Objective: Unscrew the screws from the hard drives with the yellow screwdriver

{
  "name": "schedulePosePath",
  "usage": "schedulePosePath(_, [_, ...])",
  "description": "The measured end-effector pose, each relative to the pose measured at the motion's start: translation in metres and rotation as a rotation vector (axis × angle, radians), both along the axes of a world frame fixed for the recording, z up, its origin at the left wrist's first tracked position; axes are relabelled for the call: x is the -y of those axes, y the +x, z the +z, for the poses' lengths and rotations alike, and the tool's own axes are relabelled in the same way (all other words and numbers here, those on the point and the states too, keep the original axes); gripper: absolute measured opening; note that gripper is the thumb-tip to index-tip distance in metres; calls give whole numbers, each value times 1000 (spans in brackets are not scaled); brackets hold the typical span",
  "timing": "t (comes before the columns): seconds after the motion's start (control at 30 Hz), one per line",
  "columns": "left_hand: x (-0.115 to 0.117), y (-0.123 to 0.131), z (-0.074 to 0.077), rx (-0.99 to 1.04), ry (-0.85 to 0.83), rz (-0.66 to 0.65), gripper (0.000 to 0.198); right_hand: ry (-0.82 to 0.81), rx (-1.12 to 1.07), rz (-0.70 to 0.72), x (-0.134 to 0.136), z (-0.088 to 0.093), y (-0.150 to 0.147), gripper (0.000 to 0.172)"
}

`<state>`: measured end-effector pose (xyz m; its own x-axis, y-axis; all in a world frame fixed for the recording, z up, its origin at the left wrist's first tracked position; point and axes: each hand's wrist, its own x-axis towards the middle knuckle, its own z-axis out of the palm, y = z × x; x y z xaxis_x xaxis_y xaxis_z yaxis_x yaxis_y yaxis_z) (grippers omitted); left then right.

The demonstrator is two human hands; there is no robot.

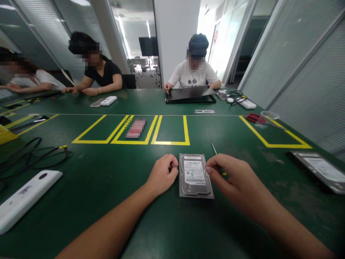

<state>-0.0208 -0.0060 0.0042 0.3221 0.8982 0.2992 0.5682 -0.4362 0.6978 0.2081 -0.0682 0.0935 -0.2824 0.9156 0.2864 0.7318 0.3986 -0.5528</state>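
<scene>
A gray hard drive (196,175) is lying flat on the green tabletop (107,187), right in front of the person and right between the two hands. Its label is facing up. Its long side is running from near to far, so its short ends are pointing at the person and away from them. The left hand (162,173) is sitting just beside the drive's left edge, up by the far corner. It is curling shut like a soft fist, and nothing is showing inside it. The right hand (231,176) is sitting at the drive's right edge, and its fingertips are touching that edge about halfway along. Its thumb and first finger are pinching together, but I cannot tell if something tiny is sitting between them. Both hands are about as close to the drive as each other, one on each long side. A thin screwdriver (214,148) is poking out just past the right hand, on the far side, and I cannot tell if the hand is touching it. A second drive (318,171) is lying well apart on the right. A white box (24,198) is lying well apart on the left.
</scene>
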Motion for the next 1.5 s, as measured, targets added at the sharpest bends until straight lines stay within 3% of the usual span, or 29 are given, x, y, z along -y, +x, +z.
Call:
schedulePosePath(0.17, [10, 3, 6, 109, 207, 0, 11, -90, -170, 56, -8, -22, -5, 18])
schedulePosePath(0.3, [20, 5, 11, 119, 450, -142, 7, -151, -302, 115, -11, -40, -8, 20])
schedulePosePath(0.47, [28, 8, 12, 97, 615, -232, 12, -238, -431, 120, -8, -47, -8, 24])
schedulePosePath(0.97, [38, 19, 9, 127, 636, -197, 9, -249, -479, 154, -2, -55, -9, 24])
schedulePosePath(1.17, [39, 19, 4, 158, 613, -212, 17, -223, -422, 194, -2, -52, -9, 21])
schedulePosePath(1.5, [41, 19, 9, 152, 664, -223, 18, -188, -408, 212, 1, -51, -8, 19])
